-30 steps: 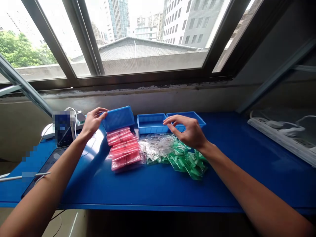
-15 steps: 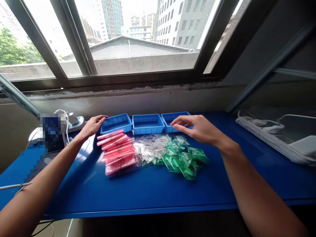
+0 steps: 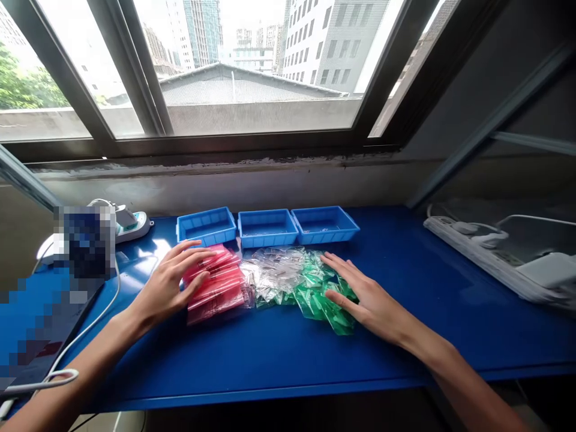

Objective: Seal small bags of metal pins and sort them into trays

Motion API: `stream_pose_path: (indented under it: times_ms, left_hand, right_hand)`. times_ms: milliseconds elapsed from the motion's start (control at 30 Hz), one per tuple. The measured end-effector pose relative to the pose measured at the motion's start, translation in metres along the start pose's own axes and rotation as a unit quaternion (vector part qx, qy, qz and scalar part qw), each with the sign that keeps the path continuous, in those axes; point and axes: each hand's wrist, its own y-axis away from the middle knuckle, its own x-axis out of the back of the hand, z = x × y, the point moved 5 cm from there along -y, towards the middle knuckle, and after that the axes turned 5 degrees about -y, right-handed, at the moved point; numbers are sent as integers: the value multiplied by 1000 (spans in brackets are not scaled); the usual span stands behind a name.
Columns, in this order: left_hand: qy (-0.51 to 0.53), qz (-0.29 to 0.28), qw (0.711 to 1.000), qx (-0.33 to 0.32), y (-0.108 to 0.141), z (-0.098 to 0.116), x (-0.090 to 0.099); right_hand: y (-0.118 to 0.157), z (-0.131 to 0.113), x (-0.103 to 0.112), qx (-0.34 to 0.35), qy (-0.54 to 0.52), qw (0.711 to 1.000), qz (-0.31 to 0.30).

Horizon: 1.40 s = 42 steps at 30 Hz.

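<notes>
My left hand (image 3: 173,279), fingers spread, is over the left side of a stack of pink plastic bags (image 3: 220,288). My right hand (image 3: 362,294) is open too, its fingers over the right part of a pile of green plastic bags (image 3: 321,300). Whether either hand touches the bags I cannot tell. Between these lie clear plastic bags (image 3: 274,270), crumpled together and overlapping the green ones. Behind the bags stand three blue trays in a row: a left tray (image 3: 207,237), a middle tray (image 3: 269,240) and a right tray (image 3: 328,234).
The blue table (image 3: 252,366) ends at a front edge below the bags. A white power strip (image 3: 477,258) lies at the right, another power strip (image 3: 135,228) at the back left. A white cable (image 3: 90,324) runs by my left forearm. A window is behind.
Both hands have come back from the trays toward me, the left to the pink bags and the right to the green bags. The right tray shows fully now.
</notes>
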Motion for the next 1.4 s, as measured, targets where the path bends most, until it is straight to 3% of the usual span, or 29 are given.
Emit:
stream_pose_path:
  times_ms: [133,233,367,633,700,833,967,1167,1400]
  left_hand:
    - [37,-37,998,-21,3,7,0]
    - [42,-47,998,15,1,4,0]
    - [38,-68,996,44,-2,1,-7]
    - [124,-136,983,18,-6,11,-5]
    - [126,-129,984,13,-11,10,-2]
    - [95,-94,991,-4,-29,7,2]
    - [26,-12,999,24,-60,-1,5]
    - [42,-138,989,36,-85,-13,-10]
    - [60,-146,987,30,-77,-17,-4]
  right_hand:
    - [-1,-16,-6,25,-15,999,-24]
    - [-4,-23,-9,43,-19,998,-32]
    - [-6,-24,-10,53,-21,998,-22]
    - [-4,-24,-9,82,-65,994,7]
    - [-7,-28,-1,96,-69,992,30]
    - [-27,-33,33,140,-49,978,143]
    - [-63,-24,54,141,30,978,151]
    - [-88,-16,58,126,55,982,133]
    - [-92,-29,47,148,31,980,133]
